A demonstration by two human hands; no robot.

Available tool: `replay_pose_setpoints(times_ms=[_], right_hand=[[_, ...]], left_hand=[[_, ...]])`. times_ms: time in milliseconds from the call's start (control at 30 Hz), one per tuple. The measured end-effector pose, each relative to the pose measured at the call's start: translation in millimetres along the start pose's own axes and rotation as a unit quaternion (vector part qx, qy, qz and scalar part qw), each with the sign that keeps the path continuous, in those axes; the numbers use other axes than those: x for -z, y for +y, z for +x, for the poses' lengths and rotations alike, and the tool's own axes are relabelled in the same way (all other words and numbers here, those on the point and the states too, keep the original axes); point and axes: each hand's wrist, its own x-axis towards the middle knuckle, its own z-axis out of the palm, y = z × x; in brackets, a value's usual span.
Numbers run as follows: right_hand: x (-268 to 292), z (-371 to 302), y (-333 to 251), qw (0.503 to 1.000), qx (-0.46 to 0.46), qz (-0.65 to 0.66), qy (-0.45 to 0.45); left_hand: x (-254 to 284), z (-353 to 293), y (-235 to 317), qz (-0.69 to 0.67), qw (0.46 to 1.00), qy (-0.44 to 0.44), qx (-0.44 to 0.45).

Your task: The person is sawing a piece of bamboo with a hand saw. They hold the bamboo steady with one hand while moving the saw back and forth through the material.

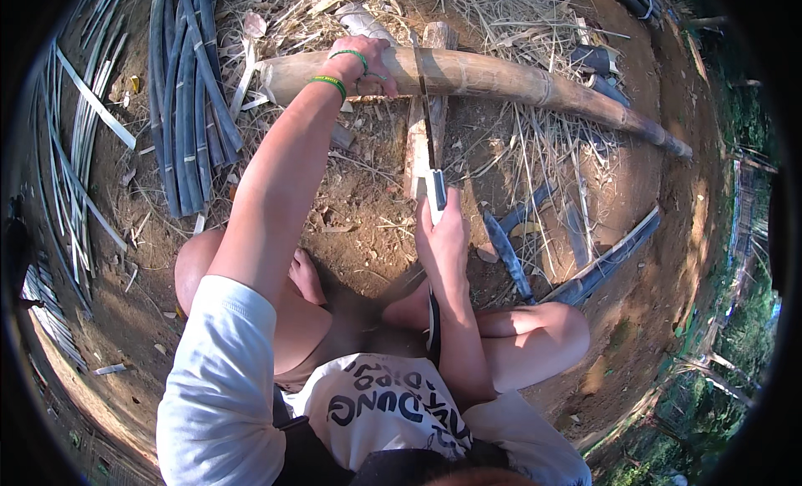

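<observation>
Clasped over bamboo, wrapped around a handle: left hand [368, 60] on the pole [493, 76], right hand [444, 235] holding the saw [436, 189].

At far left lay pale strips [113, 120], then dark bamboo lengths [185, 101]; at upper centre the left hand bore on the pole, its far fingertips unclear, while the pole stretched to upper right over a rough timber [415, 152]; just right of that hand the blade crossed the pole, its light handle closed in the right hand at mid-frame, with dark pieces [507, 254] farther right; an eased left hand could have let the round pole roll and pinch the blade, and a sideways skip could have cut the nearby fingers.
</observation>
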Motion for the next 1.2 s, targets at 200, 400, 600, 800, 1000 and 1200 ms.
replay_pose_setpoints(times_ms=[200,400,600,800,1000,1200], right_hand=[[-20,114,-23,0.998,0.024,-0.015,0.055],[10,-9,-6,0.991,-0.095,0.073,-0.06],[-21,138,-23,0.995,0.04,-0.042,0.082],[1,19,-6,0.997,-0.065,0.016,-0.038],[-27,142,-28,0.999,-0.026,-0.006,0.024],[-31,147,-27,0.999,-0.032,-0.003,0.02]], left_hand=[[1,14,15,-0.009,1.0,0.004,-0.008],[-2,8,-7,-0.014,1.0,-0.012,0.002],[5,22,16,-0.001,1.0,0.005,-0.02],[0,11,-2,-0.019,1.0,-0.022,0.002],[7,19,11,-0.001,0.999,-0.043,-0.006],[-23,-13,21,0.03,0.989,0.147,-0.012]])
